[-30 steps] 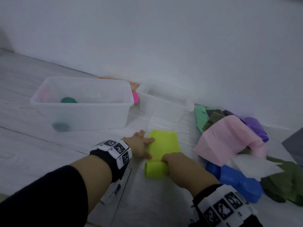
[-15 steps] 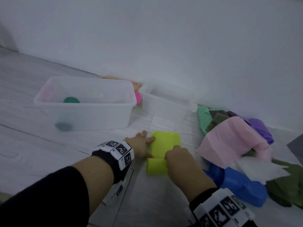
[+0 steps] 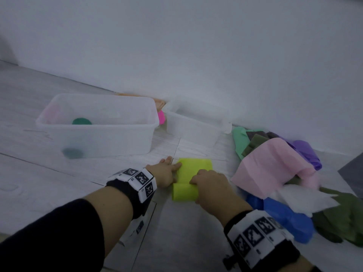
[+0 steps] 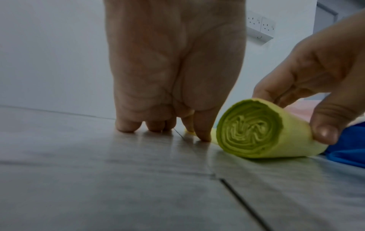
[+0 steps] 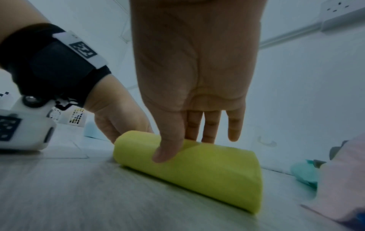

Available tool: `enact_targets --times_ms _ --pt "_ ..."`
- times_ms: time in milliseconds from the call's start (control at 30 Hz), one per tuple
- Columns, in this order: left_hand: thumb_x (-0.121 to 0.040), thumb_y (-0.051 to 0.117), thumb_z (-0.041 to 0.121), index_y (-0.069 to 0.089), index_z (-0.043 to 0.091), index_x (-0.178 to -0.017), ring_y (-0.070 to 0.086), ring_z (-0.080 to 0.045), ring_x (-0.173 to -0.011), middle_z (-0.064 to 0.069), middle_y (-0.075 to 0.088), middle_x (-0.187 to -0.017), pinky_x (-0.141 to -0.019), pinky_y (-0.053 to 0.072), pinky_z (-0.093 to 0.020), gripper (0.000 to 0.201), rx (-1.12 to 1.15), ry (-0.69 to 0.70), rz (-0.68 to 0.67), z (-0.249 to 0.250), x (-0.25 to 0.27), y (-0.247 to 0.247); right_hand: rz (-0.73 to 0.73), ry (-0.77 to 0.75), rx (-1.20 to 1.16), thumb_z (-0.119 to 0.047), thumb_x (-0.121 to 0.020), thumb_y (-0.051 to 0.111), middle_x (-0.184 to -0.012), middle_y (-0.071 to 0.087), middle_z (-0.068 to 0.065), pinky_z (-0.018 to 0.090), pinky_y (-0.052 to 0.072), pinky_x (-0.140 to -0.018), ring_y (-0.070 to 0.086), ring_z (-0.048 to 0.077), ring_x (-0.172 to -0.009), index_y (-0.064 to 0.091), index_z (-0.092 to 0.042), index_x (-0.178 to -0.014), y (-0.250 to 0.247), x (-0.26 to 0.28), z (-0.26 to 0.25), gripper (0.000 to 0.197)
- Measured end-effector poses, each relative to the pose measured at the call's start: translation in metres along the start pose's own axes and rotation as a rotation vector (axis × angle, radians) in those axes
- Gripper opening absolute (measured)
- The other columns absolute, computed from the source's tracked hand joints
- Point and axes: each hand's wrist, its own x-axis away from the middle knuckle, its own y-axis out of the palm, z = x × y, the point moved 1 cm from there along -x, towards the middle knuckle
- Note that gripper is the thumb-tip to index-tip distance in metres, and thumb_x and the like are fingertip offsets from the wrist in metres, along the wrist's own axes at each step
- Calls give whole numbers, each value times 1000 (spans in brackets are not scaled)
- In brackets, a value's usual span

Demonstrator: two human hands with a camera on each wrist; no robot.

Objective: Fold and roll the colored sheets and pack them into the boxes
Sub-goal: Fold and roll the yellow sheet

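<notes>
yellow sheet (image 3: pixel 194 167): flat part shorter | roll (image 3: pixel 184 191): fatter, farther forward

Dark sleeve (image 3: pixel 49 232), black-and-white, seemingly coded wristbands (image 3: pixel 137 181).

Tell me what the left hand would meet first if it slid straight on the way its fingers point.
Probably nothing soon: the left hand points along the yellow-green sheet's left edge over bare floor, toward the gap between the boxes; depth unclear.

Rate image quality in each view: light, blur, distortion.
Head view: dim, bluish, soft; wide-angle bends the floor line; large box hazy. Left wrist view: yellow-green roll fairly sharp, left hand close and blurred. Right wrist view: right hand looms large, edges smeared.
</notes>
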Motion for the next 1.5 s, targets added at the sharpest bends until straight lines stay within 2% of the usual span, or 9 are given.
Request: enact_targets --times_ms 233,500,633,700,867,1000,1100,1333,1500 --pt "-102 34 25 6 37 -150 -9 -27 -146 -7 -15 -158 -117 9 -50 57 22 -3 -7 3 2 -1 -74 39 -326 -20 -91 59 -131 51 0 29 35 -93 46 22 -118 48 -27 -130 5 5 18 41" --pt "-99 32 7 15 41 -148 -10 -25 -146 -7 -15 -158 -117 9 -50 62 45 15 1 2 4 -1 -173 44 -302 -25 -96 51 -137 50 3 25 35 -95 46 22 -124 47 -23 -136 7 -3 23 40" --pt "-99 33 6 13 40 -149 -10 -25 -146 -7 -15 -158 -117 8 -49 64 49 19 4 3 5 -1 -110 55 -453 -22 -91 60 -122 51 1 21 35 -81 52 15 -100 55 -32 -120 10 -4 30 31" --pt "-99 32 5 13 40 -149 -10 -24 -146 -7 -15 -158 -118 7 -49 64 49 21 5 2 5 -1 -62 73 -492 -22 -89 63 -112 46 2 21 35 -79 50 16 -95 61 -28 -111 11 -5 31 23" --pt "-100 32 7 8 40 -149 -11 -25 -146 -6 -17 -158 -117 7 -50 64 2 5 -10 2 3 0 69 91 -367 -21 -94 56 -102 37 -2 22 35 -79 46 18 -101 68 -28 -110 11 -4 25 21" --pt "-101 32 11 6 40 -149 -11 -26 -146 -7 -17 -158 -117 7 -52 62 -11 6 -7 0 -1 1 -70 65 -236 -34 -87 62 -123 43 -1 29 37 -92 44 21 -116 53 -36 -131 3 6 22 44" --pt "-101 31 12 6 38 -150 -10 -27 -146 -9 -16 -158 -117 6 -49 61 10 19 -12 -2 -1 1 -79 39 -178 -36 -83 67 -126 41 -1 32 36 -96 41 21 -118 44 -38 -137 3 9 22 59" --pt "-100 32 10 5 42 -148 -11 -27 -146 -8 -18 -157 -117 8 -51 64 -14 31 -34 0 2 -1 -114 72 -241 -30 -88 62 -134 47 0 35 33 -104 44 22 -124 44 -34 -135 6 -1 30 50" --pt "-101 32 18 11 46 -147 -11 -26 -146 -6 -17 -158 -117 7 -52 58 22 44 -26 -1 3 -1 -110 114 -306 -27 -92 56 -122 56 3 32 38 -90 53 24 -110 46 -27 -120 6 -6 36 29"
